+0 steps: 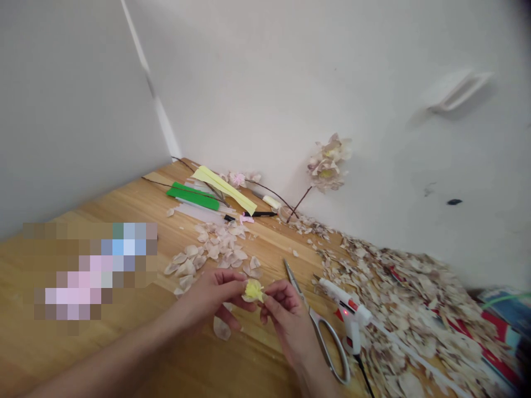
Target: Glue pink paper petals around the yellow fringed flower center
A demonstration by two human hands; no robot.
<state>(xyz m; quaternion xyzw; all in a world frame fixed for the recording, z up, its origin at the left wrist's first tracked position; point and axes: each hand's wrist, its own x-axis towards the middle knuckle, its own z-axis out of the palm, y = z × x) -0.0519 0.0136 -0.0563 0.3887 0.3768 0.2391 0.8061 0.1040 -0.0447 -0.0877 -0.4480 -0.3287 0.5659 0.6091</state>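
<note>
A small yellow flower centre with pale petals (253, 291) is held between both hands above the wooden table (174, 359). My left hand (222, 293) pinches its left side with thumb and forefinger, the other fingers spread below. On the right, my right hand (284, 312) grips the flower's base between thumb and fingers. Loose pale petals (224, 243) lie just beyond the hands. Silver scissors (317, 320) rest beside my right hand, and a white glue gun (348, 309) with a red light is to their right.
Many dried petals (398, 298) are heaped along the right. At the back are yellow paper (226, 189), green paper (193, 196), a black marker (261, 214) and thin twigs. A flower on a stem (329, 163) leans near the wall. The left table area is partly pixelated.
</note>
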